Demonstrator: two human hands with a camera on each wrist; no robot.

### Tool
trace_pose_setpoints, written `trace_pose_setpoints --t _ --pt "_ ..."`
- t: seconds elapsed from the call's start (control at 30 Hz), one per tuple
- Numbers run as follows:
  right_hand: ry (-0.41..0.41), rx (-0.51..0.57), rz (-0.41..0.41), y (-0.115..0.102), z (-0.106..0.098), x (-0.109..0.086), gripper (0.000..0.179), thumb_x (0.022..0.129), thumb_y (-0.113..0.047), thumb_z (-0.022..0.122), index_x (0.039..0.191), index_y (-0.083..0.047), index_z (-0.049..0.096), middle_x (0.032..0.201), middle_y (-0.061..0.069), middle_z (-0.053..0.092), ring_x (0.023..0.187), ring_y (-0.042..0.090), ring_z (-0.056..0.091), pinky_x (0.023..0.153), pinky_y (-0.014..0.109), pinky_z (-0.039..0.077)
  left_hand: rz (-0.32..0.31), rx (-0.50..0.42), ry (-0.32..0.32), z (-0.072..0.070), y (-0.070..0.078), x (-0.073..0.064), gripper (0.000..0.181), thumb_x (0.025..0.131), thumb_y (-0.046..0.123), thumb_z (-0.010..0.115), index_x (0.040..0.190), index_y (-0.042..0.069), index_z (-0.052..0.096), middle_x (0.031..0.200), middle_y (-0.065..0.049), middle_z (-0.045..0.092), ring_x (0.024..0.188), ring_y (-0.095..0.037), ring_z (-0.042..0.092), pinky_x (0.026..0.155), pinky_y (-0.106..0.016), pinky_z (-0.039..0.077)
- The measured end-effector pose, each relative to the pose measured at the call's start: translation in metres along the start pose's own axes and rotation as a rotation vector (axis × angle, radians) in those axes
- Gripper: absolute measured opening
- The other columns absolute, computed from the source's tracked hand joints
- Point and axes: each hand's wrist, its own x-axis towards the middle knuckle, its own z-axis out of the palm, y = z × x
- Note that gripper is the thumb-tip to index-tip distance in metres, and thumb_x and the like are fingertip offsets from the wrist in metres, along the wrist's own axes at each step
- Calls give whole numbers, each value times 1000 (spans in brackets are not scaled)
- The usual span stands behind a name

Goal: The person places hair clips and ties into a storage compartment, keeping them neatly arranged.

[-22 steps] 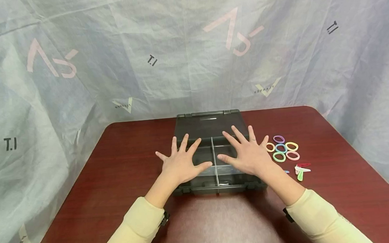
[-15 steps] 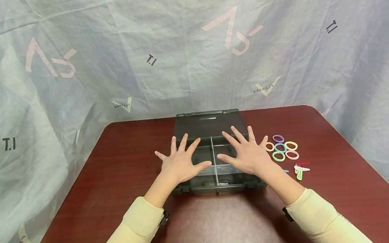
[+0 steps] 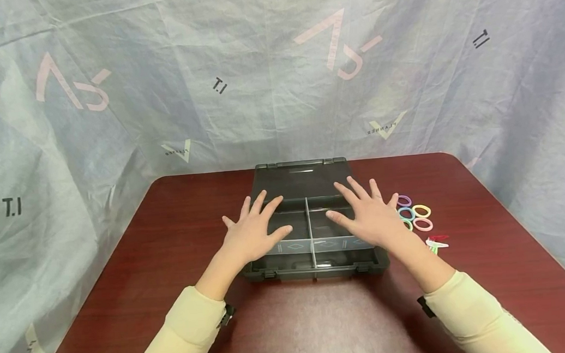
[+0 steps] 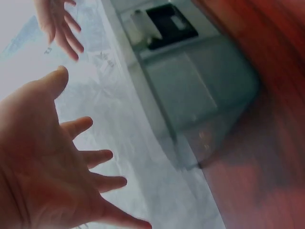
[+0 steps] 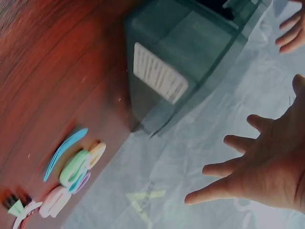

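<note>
A dark translucent storage box (image 3: 289, 275) lies with its lid (image 3: 302, 181) folded back, and pale dividers split it into compartments. Over its left part my left hand (image 3: 248, 234) hovers, fingers spread, holding nothing. My right hand (image 3: 371, 220) is spread likewise above the right part. Both wrist views show the hands up in the air, apart from the box (image 4: 190, 90). Right of the box are several pastel hair ties (image 3: 422, 224), partly behind my right hand. Nearer me lie small hair clips (image 3: 437, 244); a blue clip (image 5: 64, 151) shows in the right wrist view.
The box stands on a dark red wooden table (image 3: 167, 223). Grey printed cloth (image 3: 257, 91) hangs behind and along both sides of it. A white striped label (image 5: 159, 72) is on the box's right side.
My hands have moved apart, the left one leftward and the right one rightward. More of the box's front compartments shows, while the right hand covers more of the hair ties.
</note>
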Motion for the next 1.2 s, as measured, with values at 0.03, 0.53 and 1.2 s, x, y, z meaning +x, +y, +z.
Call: trace_pose_setpoints --t 0.03,0.53,1.2 --pt "1 12 6 3 -2 0 87 93 -80 36 163 -29 23 169 7 11 149 53 2 97 87 2 7 -25 6 -1 -5 -1 75 98 68 48 162 37 23 169 -4 12 153 -39 10 100 -85 12" --pt "-46 58 30 76 -17 4 62 103 -53 50 139 -2 58 139 28 52 127 50 48 90 69 43 -26 -221 -41 -6 -67 -22 55 105 37 56 155 17 42 153 -12 47 134 -34 51 99 -60 44" --pt "-43 83 81 123 11 10 22 93 -18 69 103 0 75 100 18 71 83 31 64 63 44 52 -18 -367 -32 16 -84 -26 51 105 30 58 153 16 45 143 -11 57 128 -33 56 98 -56 46"
